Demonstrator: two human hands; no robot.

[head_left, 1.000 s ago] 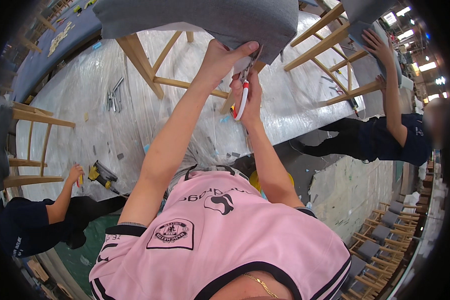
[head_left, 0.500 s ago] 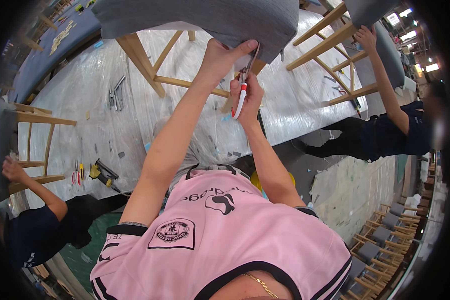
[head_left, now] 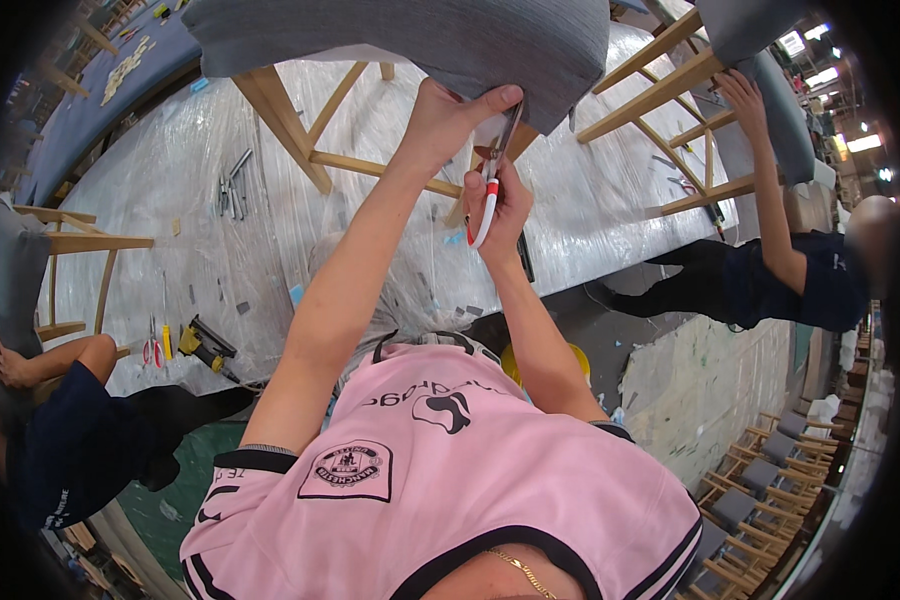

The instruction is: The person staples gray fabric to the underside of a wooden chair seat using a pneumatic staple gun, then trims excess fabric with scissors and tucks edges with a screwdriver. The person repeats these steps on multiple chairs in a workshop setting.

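A grey upholstered chair (head_left: 400,35) on light wooden legs stands upon the plastic-covered table in front of me. At the lower right edge of its fabric, my left hand (head_left: 448,125) is closed, pinching the fabric edge between thumb and fingers. My right hand (head_left: 507,208) grips scissors (head_left: 487,205) with red and white handles, just below the left hand. Their blades point up against the fabric edge beside my left thumb; whether they are cutting through cloth, I cannot tell.
Clear plastic film covers the worktable (head_left: 370,270). On it lie metal tools (head_left: 234,190), a yellow-black staple gun (head_left: 207,347) and red-handled scissors (head_left: 153,345). Co-workers handle grey chairs at left (head_left: 10,270) and right (head_left: 695,80). Rows of chairs (head_left: 770,480) stand on the floor.
My right hand and the scissors have shifted slightly right, and the handles have turned a little. The left co-worker's arm has bent in against their chair; the right co-worker's hand has moved slightly.
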